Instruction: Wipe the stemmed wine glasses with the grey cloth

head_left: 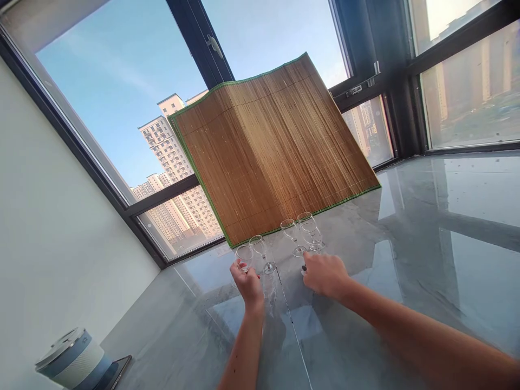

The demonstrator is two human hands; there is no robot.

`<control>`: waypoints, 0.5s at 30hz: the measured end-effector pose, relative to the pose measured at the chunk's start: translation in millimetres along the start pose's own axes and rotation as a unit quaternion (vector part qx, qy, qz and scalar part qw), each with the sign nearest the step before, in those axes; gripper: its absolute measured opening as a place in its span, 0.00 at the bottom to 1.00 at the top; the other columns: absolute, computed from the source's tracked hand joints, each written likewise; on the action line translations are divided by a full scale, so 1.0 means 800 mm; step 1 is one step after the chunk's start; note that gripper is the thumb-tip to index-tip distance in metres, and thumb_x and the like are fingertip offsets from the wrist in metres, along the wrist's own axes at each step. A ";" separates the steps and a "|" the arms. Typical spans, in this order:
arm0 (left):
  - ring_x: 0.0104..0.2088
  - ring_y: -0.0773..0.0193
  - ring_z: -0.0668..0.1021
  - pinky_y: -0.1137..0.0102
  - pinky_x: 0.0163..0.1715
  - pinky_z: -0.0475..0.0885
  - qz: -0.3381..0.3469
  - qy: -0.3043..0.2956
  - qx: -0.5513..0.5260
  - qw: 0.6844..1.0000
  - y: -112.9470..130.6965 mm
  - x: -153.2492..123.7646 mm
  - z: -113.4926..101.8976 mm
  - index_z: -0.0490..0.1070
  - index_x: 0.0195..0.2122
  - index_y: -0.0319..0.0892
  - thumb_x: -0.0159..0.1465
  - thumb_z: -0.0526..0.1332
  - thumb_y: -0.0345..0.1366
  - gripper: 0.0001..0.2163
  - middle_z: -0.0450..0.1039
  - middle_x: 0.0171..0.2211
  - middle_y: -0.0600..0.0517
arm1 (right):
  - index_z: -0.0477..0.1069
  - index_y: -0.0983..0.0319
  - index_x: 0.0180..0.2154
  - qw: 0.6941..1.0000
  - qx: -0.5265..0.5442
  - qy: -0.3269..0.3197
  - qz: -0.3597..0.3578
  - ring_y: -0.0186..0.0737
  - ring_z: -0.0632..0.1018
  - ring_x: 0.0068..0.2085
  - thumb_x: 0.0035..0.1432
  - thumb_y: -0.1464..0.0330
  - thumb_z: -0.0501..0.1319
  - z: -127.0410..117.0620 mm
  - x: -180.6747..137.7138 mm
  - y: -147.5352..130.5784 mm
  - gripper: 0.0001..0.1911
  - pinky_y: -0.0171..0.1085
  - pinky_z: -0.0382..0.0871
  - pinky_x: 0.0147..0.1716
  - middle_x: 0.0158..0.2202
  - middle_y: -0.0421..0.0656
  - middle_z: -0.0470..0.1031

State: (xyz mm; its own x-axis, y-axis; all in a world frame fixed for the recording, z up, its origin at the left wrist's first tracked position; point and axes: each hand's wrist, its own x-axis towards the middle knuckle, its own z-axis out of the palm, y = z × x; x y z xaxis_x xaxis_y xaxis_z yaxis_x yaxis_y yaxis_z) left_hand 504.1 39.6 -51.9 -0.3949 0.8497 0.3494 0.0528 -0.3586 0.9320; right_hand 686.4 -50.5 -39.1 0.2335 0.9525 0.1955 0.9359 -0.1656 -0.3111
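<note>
My left hand (247,284) is closed around the lower part of a clear stemmed glass (244,253), whose bowl rises above my fingers. Just right of it, a second stemmed glass (268,267) stands upright on the glossy grey surface. More stemmed glasses stand farther right; one has its round foot (299,251) just beyond my right hand (327,274). That hand is closed, knuckles up, low over the surface. A small dark spot shows at its fingertips, but what they hold, if anything, is hidden. The glasses on the right overlap, so their outlines are hard to separate.
A bamboo mat (276,151) with green edging leans upright against the window behind the glasses. At the lower left a blue-and-white lidded cup (77,360) stands beside a dark flat object (117,374). A white wall (52,206) bounds the left side.
</note>
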 end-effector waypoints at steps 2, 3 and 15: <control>0.26 0.70 0.70 0.74 0.23 0.66 0.017 -0.010 -0.002 1.000 0.003 -0.004 0.001 0.65 0.46 0.45 0.51 0.59 0.25 0.20 0.64 0.37 0.54 | 0.74 0.65 0.41 1.000 0.005 -0.004 0.004 0.60 0.81 0.39 0.52 0.74 0.54 -0.001 0.002 0.003 0.15 0.45 0.68 0.31 0.36 0.56 0.80; 0.27 0.70 0.70 0.74 0.24 0.67 0.028 -0.016 0.001 0.999 0.003 -0.006 0.002 0.66 0.46 0.45 0.51 0.59 0.25 0.20 0.65 0.37 0.54 | 0.74 0.65 0.41 1.000 0.008 -0.005 0.005 0.60 0.81 0.39 0.52 0.74 0.54 -0.001 0.003 0.005 0.15 0.45 0.68 0.31 0.36 0.56 0.80; 0.41 0.61 0.72 0.66 0.42 0.68 0.233 -0.045 0.166 0.957 0.004 -0.021 0.002 0.65 0.50 0.42 0.57 0.52 0.22 0.20 0.67 0.41 0.48 | 0.59 0.58 0.59 0.932 0.264 0.073 -0.236 0.40 0.77 0.35 0.49 0.76 0.54 0.006 -0.006 -0.015 0.34 0.33 0.62 0.32 0.41 0.44 0.79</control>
State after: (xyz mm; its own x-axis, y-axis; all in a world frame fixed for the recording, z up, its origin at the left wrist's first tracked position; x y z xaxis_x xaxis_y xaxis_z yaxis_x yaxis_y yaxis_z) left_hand 512.1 24.8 -54.3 -0.1781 0.6625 0.7276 0.4992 -0.5764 0.6470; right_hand 672.6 -52.1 -41.0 -0.1020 0.8359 0.5394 0.6926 0.4489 -0.5647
